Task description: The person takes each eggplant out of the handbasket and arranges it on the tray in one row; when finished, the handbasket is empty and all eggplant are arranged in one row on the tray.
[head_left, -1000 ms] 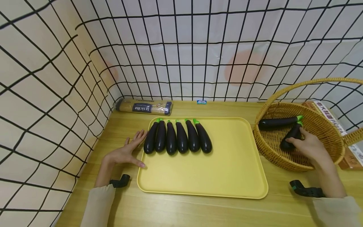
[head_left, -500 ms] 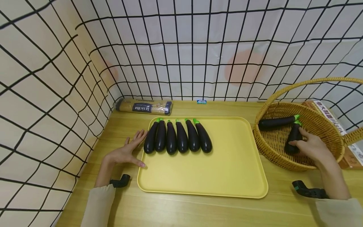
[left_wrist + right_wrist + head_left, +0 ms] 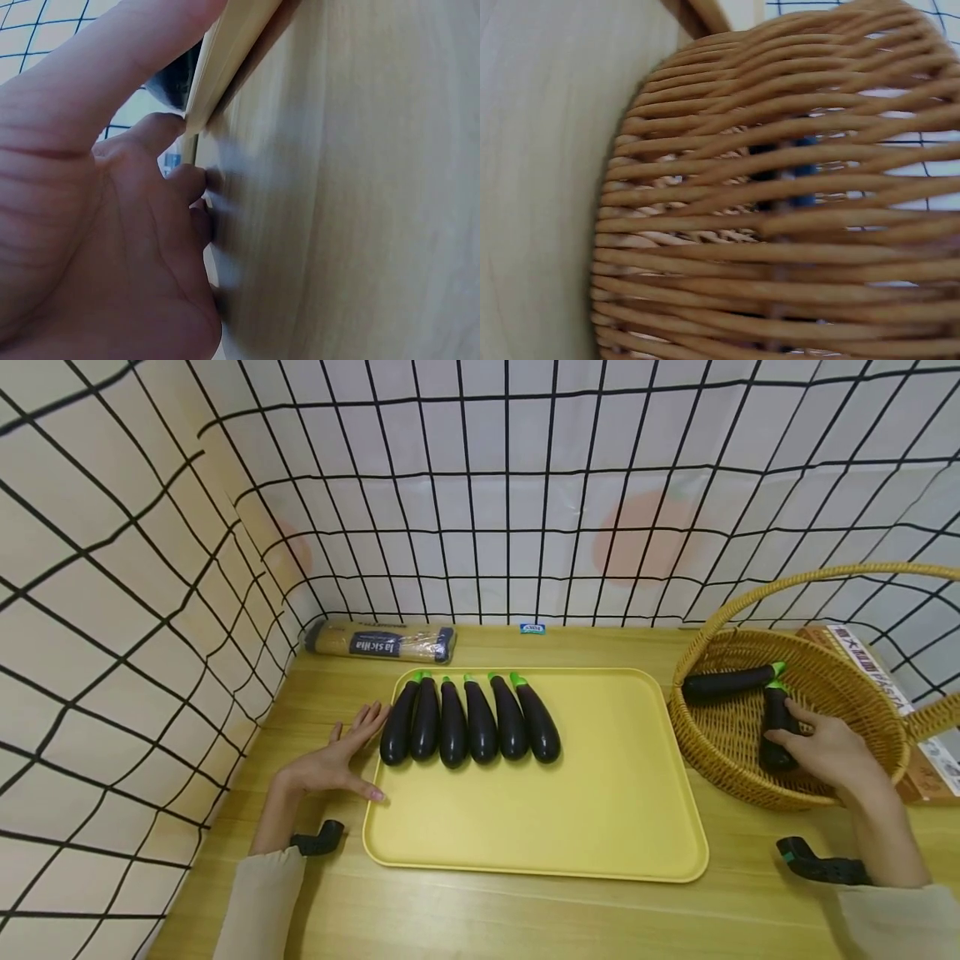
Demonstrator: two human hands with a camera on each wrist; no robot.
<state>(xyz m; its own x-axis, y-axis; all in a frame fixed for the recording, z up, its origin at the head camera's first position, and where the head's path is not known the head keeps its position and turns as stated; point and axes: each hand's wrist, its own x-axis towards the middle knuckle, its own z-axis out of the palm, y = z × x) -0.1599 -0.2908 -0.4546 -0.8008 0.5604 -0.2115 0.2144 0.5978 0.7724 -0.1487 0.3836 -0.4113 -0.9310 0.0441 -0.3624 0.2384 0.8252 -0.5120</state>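
In the head view my left hand (image 3: 330,766) is spread, its thumb and fingertips at the left rim of the yellow tray (image 3: 600,810). The left wrist view has the hand's fingers (image 3: 154,133) beside the tray edge (image 3: 232,60). Several glossy eggplants (image 3: 453,727) lie in a row along the tray's back left. My right hand (image 3: 828,753) reaches into the wicker basket (image 3: 716,777) and grips an eggplant (image 3: 777,727) between thumb and fingers. Another eggplant (image 3: 727,683) lies crosswise behind it. Basket weave (image 3: 742,225) mostly hides that hand in the right wrist view.
A pasta packet (image 3: 382,642) lies behind the tray, with a small blue packet (image 3: 532,629) to its right. The basket's tall handle (image 3: 810,580) arches over it. A pasta box (image 3: 930,768) lies under its right side. Black wire grid (image 3: 507,527) walls the back and left.
My right hand has shifted slightly to the right, swinging the gripped eggplant more upright in the view. The crosswise eggplant has slid a little left. My left hand stays put.
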